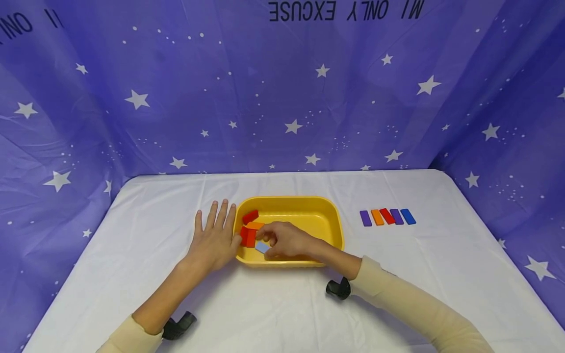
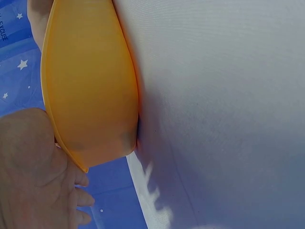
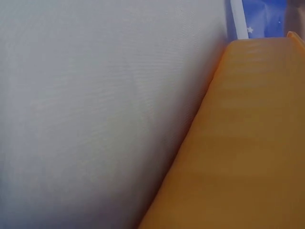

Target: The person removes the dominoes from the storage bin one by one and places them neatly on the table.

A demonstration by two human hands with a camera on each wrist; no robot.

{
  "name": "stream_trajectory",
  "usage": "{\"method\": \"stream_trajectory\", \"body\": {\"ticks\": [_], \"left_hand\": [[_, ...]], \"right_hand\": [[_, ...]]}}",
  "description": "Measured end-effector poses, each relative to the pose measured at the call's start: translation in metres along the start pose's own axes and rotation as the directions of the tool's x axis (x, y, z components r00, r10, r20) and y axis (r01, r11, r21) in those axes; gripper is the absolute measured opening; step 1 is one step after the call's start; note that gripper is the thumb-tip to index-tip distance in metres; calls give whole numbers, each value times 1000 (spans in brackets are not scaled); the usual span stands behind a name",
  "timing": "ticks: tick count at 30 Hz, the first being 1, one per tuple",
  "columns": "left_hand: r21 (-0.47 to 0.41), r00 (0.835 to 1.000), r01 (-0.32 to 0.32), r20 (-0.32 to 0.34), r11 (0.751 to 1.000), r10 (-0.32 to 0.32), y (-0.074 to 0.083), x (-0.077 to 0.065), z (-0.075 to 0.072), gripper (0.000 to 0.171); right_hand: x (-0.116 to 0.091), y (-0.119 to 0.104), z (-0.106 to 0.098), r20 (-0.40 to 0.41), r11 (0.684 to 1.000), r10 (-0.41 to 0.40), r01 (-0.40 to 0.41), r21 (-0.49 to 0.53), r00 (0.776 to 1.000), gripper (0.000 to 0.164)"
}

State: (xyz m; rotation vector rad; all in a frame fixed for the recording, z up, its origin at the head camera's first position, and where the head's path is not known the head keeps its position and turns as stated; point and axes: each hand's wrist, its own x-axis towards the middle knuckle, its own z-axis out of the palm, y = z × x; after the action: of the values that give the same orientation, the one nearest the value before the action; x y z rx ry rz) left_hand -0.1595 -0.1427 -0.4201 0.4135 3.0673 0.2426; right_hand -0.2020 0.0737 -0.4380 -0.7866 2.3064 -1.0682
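A yellow plastic basin sits on the white table. In its left part lie several small flat blocks: a red block, an orange block, more red ones and a light blue block. My right hand is inside the basin, fingers bent and apart around the light blue block, the thumb close to its near end. In the head view, my left hand lies against the basin's left side with fingers extended and the thumb at the rim. The right wrist view shows the basin's outer wall, not the fingers.
To the right of the basin stands a row of several blocks: purple, orange, red, purple and blue. A purple star-patterned curtain hangs behind the table. Black wrist devices are on both arms.
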Motion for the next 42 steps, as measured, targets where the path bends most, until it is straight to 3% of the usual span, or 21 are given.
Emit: {"method": "stream_trajectory", "body": {"ticks": [20, 32, 42], "left_hand": [[11, 1000, 6, 7, 1000, -7, 0, -1, -1, 70], [4, 1000, 13, 13, 1000, -13, 0, 0, -1, 69], [-2, 1000, 14, 18, 1000, -14, 1, 0, -2, 70]], "right_hand": [[0, -5, 1, 20, 993, 20, -18, -114, 1000, 38], [-1, -2, 1, 24, 980, -58, 62, -190, 998, 32], [-4, -1, -3, -10, 991, -35, 34, -129, 999, 31]]}}
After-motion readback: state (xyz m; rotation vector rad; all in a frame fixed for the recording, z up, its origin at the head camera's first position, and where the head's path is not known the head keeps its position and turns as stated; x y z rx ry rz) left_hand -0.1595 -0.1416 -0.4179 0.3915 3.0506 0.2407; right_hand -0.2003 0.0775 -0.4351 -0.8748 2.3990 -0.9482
